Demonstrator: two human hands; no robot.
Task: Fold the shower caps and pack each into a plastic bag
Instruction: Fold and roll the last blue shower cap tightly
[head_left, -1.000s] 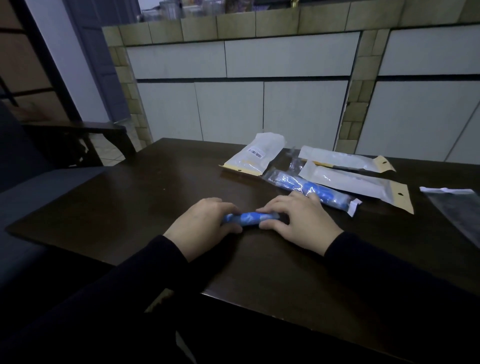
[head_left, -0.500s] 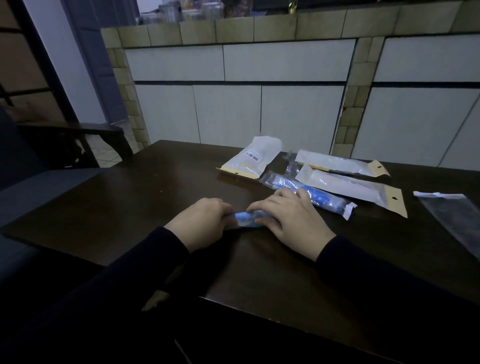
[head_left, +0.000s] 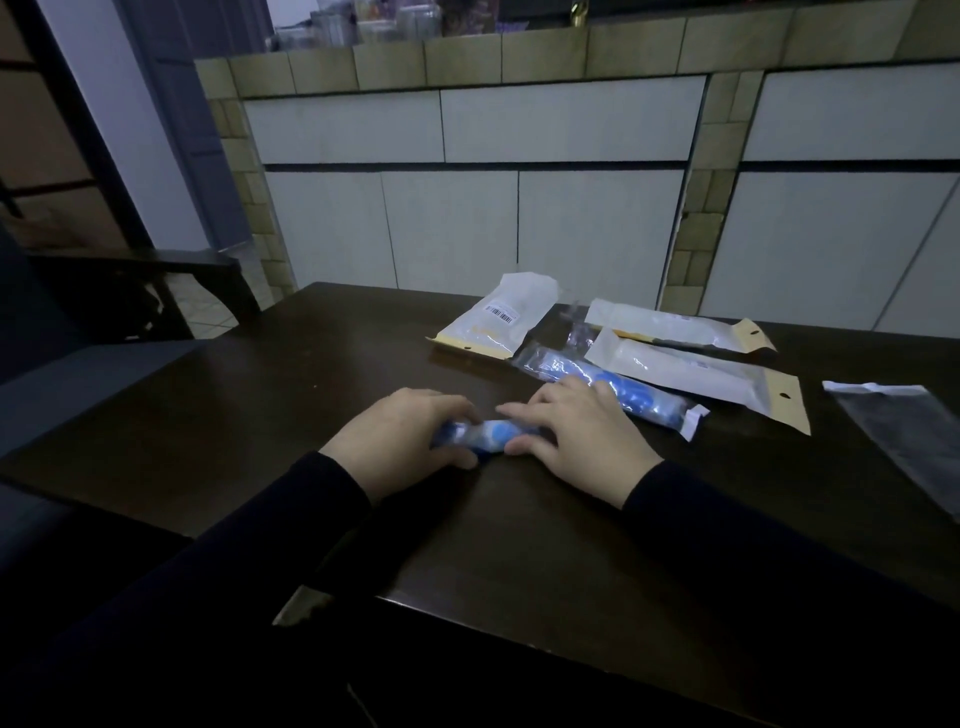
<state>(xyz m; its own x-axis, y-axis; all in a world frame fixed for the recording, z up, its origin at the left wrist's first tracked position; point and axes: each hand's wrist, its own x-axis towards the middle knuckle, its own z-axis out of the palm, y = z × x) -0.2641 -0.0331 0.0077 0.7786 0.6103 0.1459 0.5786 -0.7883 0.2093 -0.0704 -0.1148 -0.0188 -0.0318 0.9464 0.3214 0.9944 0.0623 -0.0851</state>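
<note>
shower cap (head_left: 480, 435): both ends are covered by the left hand (head_left: 400, 441) and right hand (head_left: 582, 441).
clear bag (head_left: 904, 441): at 3 o'clock, cut by the picture edge.
barcode label (head_left: 500, 314): print too small to read.
counter-top jars (head_left: 363, 23): at 12 o'clock, blurred.

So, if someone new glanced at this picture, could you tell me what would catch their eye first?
Most likely the two hands at the middle of the dark table: the left hand and right hand grip a rolled blue shower cap between them. Just behind the right hand lies a clear plastic bag with a blue cap inside. Three white packets lie beyond it, and an empty clear bag lies at the far right.
</note>
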